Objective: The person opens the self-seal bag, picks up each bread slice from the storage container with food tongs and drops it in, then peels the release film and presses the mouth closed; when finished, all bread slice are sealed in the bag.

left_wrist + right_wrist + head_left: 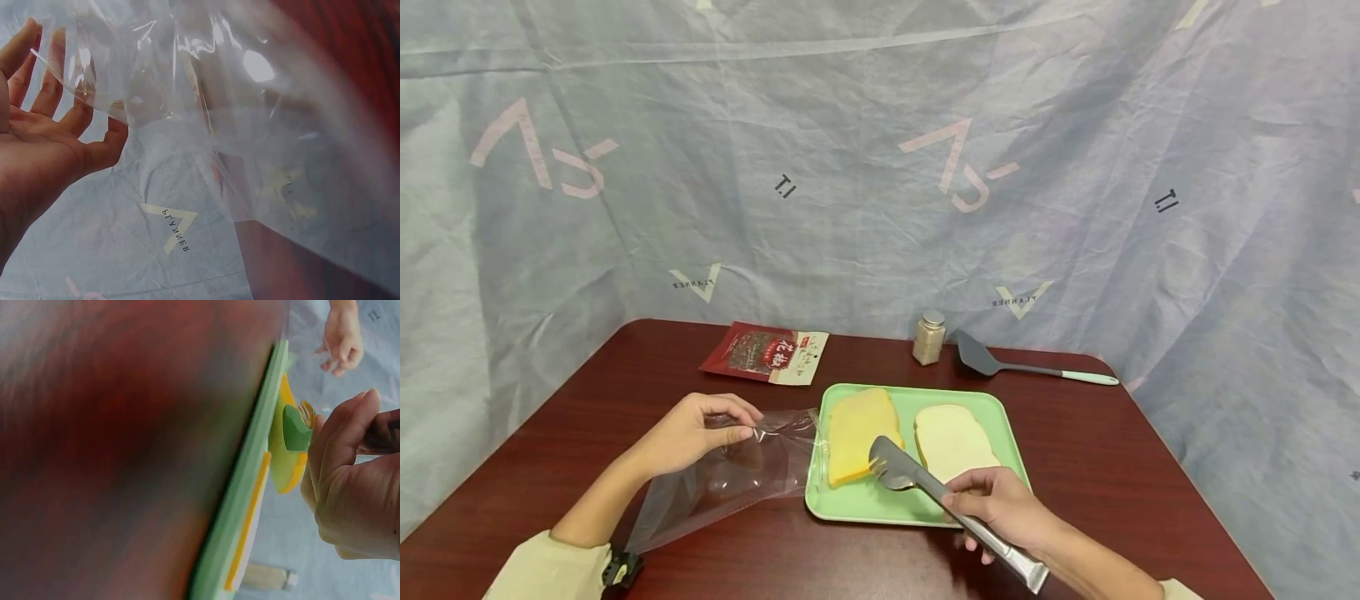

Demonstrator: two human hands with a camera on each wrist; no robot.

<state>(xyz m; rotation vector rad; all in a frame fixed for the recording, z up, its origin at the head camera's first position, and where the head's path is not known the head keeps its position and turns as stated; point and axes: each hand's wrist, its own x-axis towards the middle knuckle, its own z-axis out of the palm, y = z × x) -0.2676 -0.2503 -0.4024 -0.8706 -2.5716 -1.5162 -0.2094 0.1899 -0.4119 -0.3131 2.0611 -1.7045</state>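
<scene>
My left hand [696,429] pinches the upper edge of a clear plastic bag [722,483], whose mouth side reaches the left rim of a light green tray [908,402]. In the left wrist view the transparent bag [250,94] spreads out beyond the fingers. My right hand [1011,512] grips metal tongs [936,486] by the handle. The tongs' ends, one of them fork-like, are at the lower right edge of a yellow bread slice [859,425] over the tray's left half. A paler bread slice [951,437] lies on the right half, partly behind the tongs and hand.
Behind the tray, a red and cream spice packet [767,354] lies at the back left. A small jar [929,337] with a metal lid stands at the back, beside a grey spatula [992,360] with a pale handle. A printed grey cloth [850,233] hangs behind the table.
</scene>
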